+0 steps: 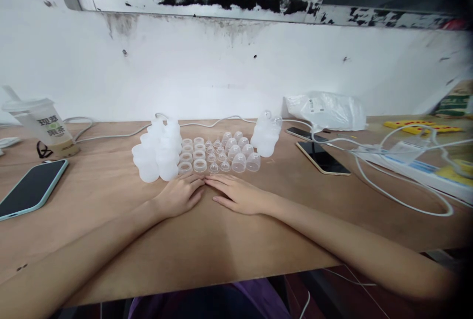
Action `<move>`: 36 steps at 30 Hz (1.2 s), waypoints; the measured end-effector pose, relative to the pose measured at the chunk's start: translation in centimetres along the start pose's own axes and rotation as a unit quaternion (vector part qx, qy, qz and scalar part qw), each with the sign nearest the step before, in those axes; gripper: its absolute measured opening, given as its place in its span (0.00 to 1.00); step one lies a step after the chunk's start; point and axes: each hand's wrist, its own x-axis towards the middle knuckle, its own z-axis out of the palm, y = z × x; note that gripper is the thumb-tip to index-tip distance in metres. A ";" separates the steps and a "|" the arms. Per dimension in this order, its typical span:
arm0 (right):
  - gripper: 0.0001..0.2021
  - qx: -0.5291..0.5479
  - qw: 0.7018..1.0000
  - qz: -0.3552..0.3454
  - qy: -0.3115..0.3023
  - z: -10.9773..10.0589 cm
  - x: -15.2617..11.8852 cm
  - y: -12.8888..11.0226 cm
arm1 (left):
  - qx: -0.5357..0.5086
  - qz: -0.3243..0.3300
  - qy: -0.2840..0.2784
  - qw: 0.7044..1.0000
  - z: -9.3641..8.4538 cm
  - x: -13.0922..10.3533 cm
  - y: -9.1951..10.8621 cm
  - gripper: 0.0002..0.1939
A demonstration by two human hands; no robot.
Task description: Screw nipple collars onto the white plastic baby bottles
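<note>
My left hand [181, 194] and my right hand [238, 194] lie flat on the table, fingertips meeting, with nothing held. Just beyond them stand rows of small parts. White baby bottle bodies [149, 164] are grouped at the left. Beside those are two columns of clear collar rings [200, 165], then small clear nipples [214, 167], then clear domed caps [238, 162]. Off to the right of the caps stand a few bottles [266, 143], at least one topped with a clear cap. My fingertips are closest to the front rings and nipples.
A drink cup [51, 129] and a light-blue-cased phone [33, 188] are on the left. On the right are two phones, one gold-edged [322, 157], a plastic bag [327, 111], a power strip [417, 166], looping white cables and yellow pieces [421, 127]. The table's front edge is close to me.
</note>
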 end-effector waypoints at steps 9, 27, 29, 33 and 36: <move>0.13 -0.006 0.995 0.060 0.077 0.1 0.3 0.0 | 0.009 -0.033 0.003 0.999 -0.2 0.1 0.4 0.10; 0.09 0.168 0.946 0.204 0.188 0.4 2.7 1.7 | 0.006 -0.126 0.018 0.992 0.5 0.4 0.2 0.23; 0.09 0.170 0.949 0.191 0.183 0.4 2.7 1.6 | 0.004 -0.118 0.011 0.993 0.4 0.5 0.2 0.22; 0.09 0.128 0.967 0.176 0.134 0.3 2.4 1.3 | -0.009 -0.104 0.018 0.994 0.1 0.3 0.4 0.17; 0.13 0.070 0.979 0.166 0.093 0.2 2.0 1.0 | 0.000 -0.122 0.045 0.992 -0.1 0.2 0.6 0.18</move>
